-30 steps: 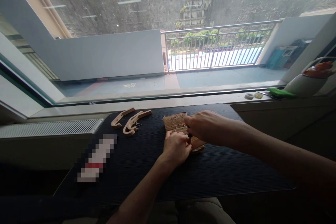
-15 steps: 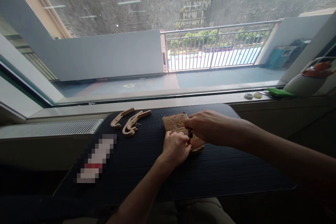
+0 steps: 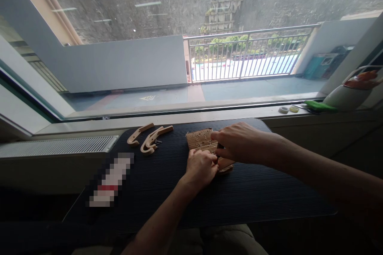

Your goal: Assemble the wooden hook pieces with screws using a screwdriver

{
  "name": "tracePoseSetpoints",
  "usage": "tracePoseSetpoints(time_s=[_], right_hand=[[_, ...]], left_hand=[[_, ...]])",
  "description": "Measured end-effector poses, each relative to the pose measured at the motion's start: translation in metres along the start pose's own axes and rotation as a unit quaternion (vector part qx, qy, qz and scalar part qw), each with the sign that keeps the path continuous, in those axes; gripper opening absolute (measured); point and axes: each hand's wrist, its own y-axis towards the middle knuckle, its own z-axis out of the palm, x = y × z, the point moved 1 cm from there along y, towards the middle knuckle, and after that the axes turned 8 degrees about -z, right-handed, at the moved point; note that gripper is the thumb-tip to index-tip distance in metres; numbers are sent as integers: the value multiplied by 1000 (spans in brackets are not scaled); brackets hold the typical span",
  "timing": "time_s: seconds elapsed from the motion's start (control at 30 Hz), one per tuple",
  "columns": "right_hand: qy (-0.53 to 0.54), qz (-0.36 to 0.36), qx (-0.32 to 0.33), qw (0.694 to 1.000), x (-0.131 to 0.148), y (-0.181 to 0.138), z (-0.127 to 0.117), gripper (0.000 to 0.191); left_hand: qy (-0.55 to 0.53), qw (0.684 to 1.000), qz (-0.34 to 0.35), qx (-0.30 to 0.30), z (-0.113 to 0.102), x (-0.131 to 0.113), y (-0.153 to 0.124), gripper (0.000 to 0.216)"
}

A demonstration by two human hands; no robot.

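Note:
My right hand (image 3: 231, 139) is closed around a dark, slim hand tool (image 3: 220, 148), held upright with its thin lower end pointing down beside my left fingertips. Only part of that tool shows, so its exact kind is unclear. My left hand (image 3: 201, 165) presses down with curled fingers on a ridged brown slab that looks like corrugated cardboard (image 3: 197, 138). What lies under those fingers is hidden. Small pale crumbs or shavings are scattered over the slab. Left of my hands lie several curved wooden hooks (image 3: 140, 133), with small metal screws or pins (image 3: 157, 142) beside them.
The dark table (image 3: 161, 195) stands against a window sill (image 3: 176, 117). A blurred pale strip (image 3: 112, 179) lies at its left. On the sill at right are tape rolls (image 3: 283, 109), a green cloth-like item (image 3: 320, 106) and a white pot (image 3: 347, 96). A radiator grille (image 3: 60, 145) is at left.
My right hand has turned slightly around the tool, and its fingers now cover the tool differently. My left hand and the slab stay in place.

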Motion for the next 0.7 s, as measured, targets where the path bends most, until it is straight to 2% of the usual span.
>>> tracePoseSetpoints(time_s=[0.1,0.2,0.37,0.57,0.7], right_hand=[[15,-41,0,999,0,-1,0,9],[19,-57,17,998,-1,1,5,10],[1,-34,13,999,0,6,11,13],[-26,23,29,999,0,6,6,20],[-18,-12,24,999,1,2,0,13]], left_hand=[[5,1000,2,-2,0,0,1,18],[6,1000,2,-7,1,0,1,18],[10,1000,-4,-5,1,-1,0,17],[-2,1000,-8,4,-2,-3,-1,17],[5,1000,-9,7,-2,-2,-1,18]])
